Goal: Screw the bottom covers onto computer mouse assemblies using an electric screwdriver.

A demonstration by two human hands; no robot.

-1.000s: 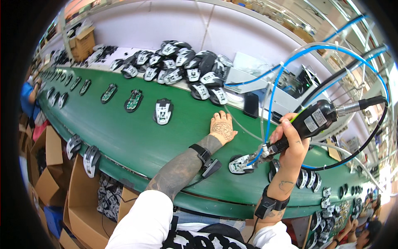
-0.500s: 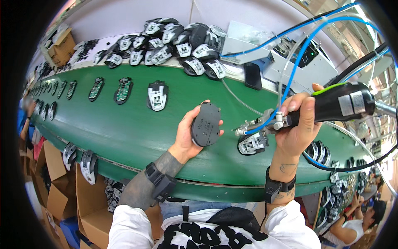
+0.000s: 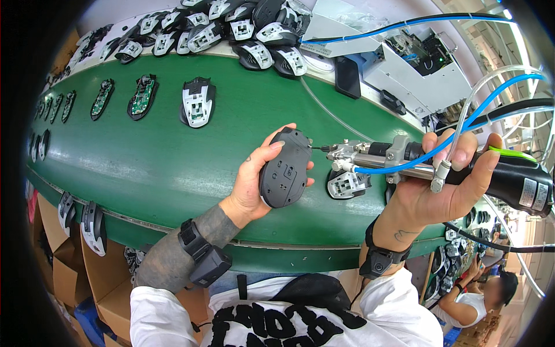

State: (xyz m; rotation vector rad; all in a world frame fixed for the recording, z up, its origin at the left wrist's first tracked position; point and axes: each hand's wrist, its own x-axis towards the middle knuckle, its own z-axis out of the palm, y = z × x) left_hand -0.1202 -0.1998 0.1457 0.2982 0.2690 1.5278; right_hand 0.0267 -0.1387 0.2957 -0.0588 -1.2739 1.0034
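Note:
My left hand point(image 3: 250, 180) is closed around a black computer mouse point(image 3: 285, 170) with its underside turned up, the thumb lying over its edge. Closed on a powered screwdriver point(image 3: 511, 182), my right hand point(image 3: 428, 202) holds the black body sideways with the metal nose toward the mouse. The thin bit ends at the mouse's upper right edge; whether it touches a screw I cannot tell. Below the nose, another half-assembled mouse point(image 3: 348, 184) in white and black lies on the green belt point(image 3: 243, 144), partly hidden by the tool.
Half-built mice point(image 3: 245, 29) are heaped along the far ledge, beside a black phone point(image 3: 347, 77). Mouse bases with green circuit boards point(image 3: 143, 97) stand on the belt at left. A blue hose point(image 3: 428, 155) runs from the tool. A co-worker point(image 3: 471, 303) sits at lower right.
The screwdriver has swung to point left, its bit now at the mouse's edge. My left hand still grips the mouse, a little tilted. The whole view has shifted.

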